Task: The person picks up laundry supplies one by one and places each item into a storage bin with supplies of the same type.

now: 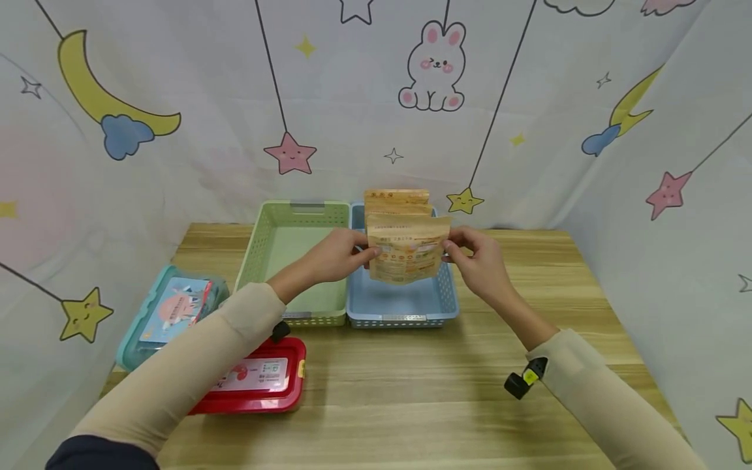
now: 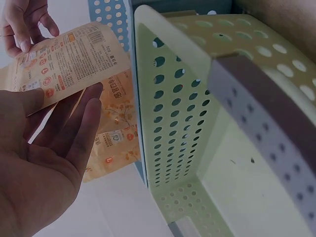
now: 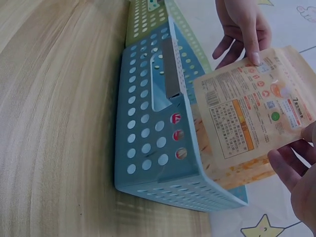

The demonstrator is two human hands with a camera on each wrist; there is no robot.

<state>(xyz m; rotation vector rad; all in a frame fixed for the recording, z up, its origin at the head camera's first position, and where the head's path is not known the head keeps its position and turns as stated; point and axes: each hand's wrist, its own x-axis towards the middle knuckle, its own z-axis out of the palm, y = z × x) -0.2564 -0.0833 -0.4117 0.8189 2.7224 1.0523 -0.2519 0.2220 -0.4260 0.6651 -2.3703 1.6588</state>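
A tan printed stand-up food pouch [image 1: 408,251] is held upright over the blue perforated basket [image 1: 405,301]. My left hand [image 1: 335,256] pinches its left edge between thumb and fingers. At the opposite edge, my right hand [image 1: 483,264] pinches it the same way. Behind it, more tan pouches [image 1: 396,197] stand at the back of the blue basket. The right wrist view shows small print and a barcode on the held pouch [image 3: 247,98], with an orange-patterned pouch [image 3: 234,173] just beyond it. In the left wrist view, the left fingers [image 2: 84,128] extend beneath the pouch.
A green perforated basket [image 1: 302,313] adjoins the blue one on its left. Toward the left front lie a teal-lidded box [image 1: 158,281] with a packet [image 1: 176,310] on top and a red-lidded box [image 1: 294,385], partly covered by my left sleeve. A patterned curtain [image 1: 364,98] hangs behind the wooden table [image 1: 399,405].
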